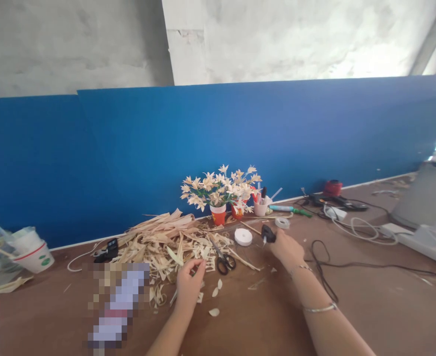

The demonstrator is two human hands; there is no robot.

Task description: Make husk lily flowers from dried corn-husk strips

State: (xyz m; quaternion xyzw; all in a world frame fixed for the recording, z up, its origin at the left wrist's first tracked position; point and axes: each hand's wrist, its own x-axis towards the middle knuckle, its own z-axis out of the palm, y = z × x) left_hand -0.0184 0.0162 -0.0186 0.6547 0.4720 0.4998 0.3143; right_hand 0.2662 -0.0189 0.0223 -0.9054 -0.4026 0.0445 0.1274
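My right hand (pixel 287 251) is wrapped round a black glue gun (pixel 268 234), whose pale tip points down over the brown table. In front of the heap of dry husk strips (pixel 166 237), my left hand (pixel 190 282) is pinched, fingertips together; what it holds, if anything, is too small to make out. Black-handled scissors (pixel 225 262) lie between the hands, with a white tape roll (pixel 243 237) behind them. Loose pale petals (pixel 214 312) rest on the table right of my left hand. Pale husk flowers (pixel 221 188) stand in red cups (pixel 218 215) at the back.
A blue partition (pixel 128 163) runs behind the table (pixel 255 326). Cables (pixel 325 267) and a white power strip (pixel 421 242) lie at right, near a grey bucket (pixel 425 198). A white cup (pixel 35 254) stands far left; a blurred-out object (pixel 121 306) lies left of my left hand.
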